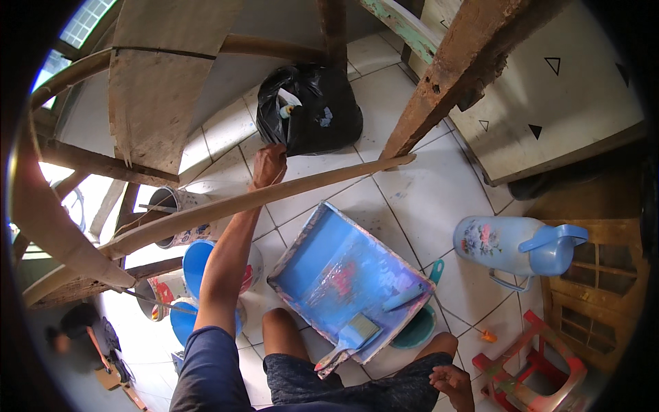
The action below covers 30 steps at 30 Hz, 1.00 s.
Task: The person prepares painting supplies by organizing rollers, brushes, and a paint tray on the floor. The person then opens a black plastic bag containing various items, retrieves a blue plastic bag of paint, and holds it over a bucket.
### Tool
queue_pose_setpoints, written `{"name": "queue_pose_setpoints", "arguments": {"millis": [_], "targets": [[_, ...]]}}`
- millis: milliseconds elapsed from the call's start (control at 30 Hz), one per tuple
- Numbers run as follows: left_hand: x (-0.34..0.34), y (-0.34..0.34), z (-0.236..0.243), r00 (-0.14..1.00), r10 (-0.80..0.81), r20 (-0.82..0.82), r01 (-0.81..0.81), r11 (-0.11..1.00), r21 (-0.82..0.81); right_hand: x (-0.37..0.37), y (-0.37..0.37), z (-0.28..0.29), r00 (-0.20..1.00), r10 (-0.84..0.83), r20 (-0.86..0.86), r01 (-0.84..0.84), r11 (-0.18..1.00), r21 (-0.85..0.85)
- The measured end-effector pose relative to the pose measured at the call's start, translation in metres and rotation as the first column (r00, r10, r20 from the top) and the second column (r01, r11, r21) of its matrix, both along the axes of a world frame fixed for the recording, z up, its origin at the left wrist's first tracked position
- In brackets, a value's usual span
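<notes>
My left hand (270, 165) reaches past a long wooden slat (329, 175), fingers closed on the near edge of a black plastic bag (322, 103). The slat crosses over that forearm. Below it a blue paint tray (312, 254) lies on the floor, stained pink and purple, with a wide paintbrush (358, 331) at its near end and a blue tool (405, 296) at the right. A green bowl (419, 329) is partly under the tray. My right hand (449, 381) hangs by my right knee, fingers loosely curled and apart, holding nothing visible.
A floral flask (491, 244) and red stool (522, 374) stand right on tiles (419, 206). Blue containers (197, 264) and pails (180, 213) are left, among wooden pieces (82, 233). A timber post (439, 82) rises beside a pale panel (542, 96). Another person (82, 329) is far left.
</notes>
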<state>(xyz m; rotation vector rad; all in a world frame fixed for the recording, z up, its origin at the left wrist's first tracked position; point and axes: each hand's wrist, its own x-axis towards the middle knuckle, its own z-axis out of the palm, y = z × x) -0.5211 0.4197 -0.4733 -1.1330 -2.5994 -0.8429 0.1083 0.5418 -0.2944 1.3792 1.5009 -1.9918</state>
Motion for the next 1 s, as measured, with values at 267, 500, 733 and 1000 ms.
{"name": "queue_pose_setpoints", "arguments": {"millis": [267, 500, 733, 1000], "targets": [[0.023, -0.024, -0.027, 0.99, -0.137, 0.018, 0.136, 0.988, 0.068, -0.091, -0.003, 0.004, 0.902, 0.367, -0.227, -0.31, 0.917, 0.251], [0.03, -0.014, -0.032, 0.976, -0.163, -0.147, 0.172, 0.983, 0.057, -0.225, 0.002, -0.02, 0.667, 0.642, -0.378, -0.21, 0.649, 0.731], [0.037, -0.008, -0.05, 0.939, -0.196, -0.284, 0.227, 0.971, 0.077, -0.468, 0.051, -0.047, 0.563, 0.73, -0.388, 0.13, 0.385, 0.914], [0.034, -0.032, -0.088, 0.995, -0.033, -0.09, 0.041, 0.996, 0.081, -0.605, 0.048, -0.085, 0.686, 0.717, 0.123, -0.343, 0.169, 0.924]]}}
